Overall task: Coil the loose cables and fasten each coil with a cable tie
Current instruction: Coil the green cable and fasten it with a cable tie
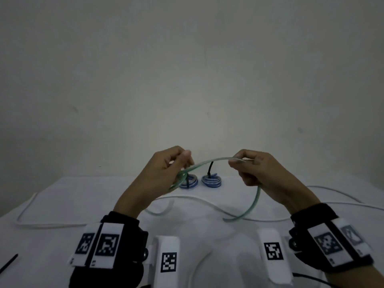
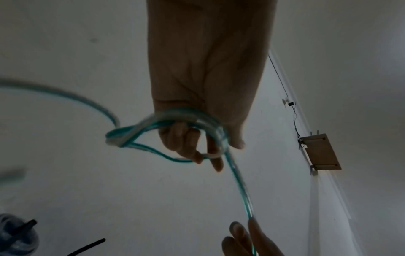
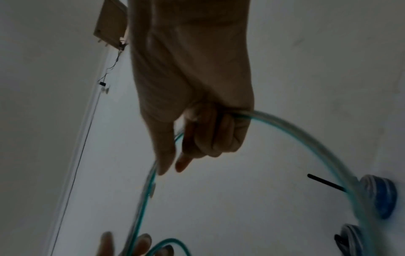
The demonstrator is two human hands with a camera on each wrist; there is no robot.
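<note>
White cloth-covered table carries a thin white cable snaking across it. Above it, left hand clenches loops of a glossy translucent green cable; right hand pinches its straight run. Two blue-and-white striped coils with black ties sit by the far edge. Only the left wrist view shows the loops around the fingers.

Dim, flat, grey-green light, soft noisy detail, wide-angle bending at edges, motion blur in both wrist views
</note>
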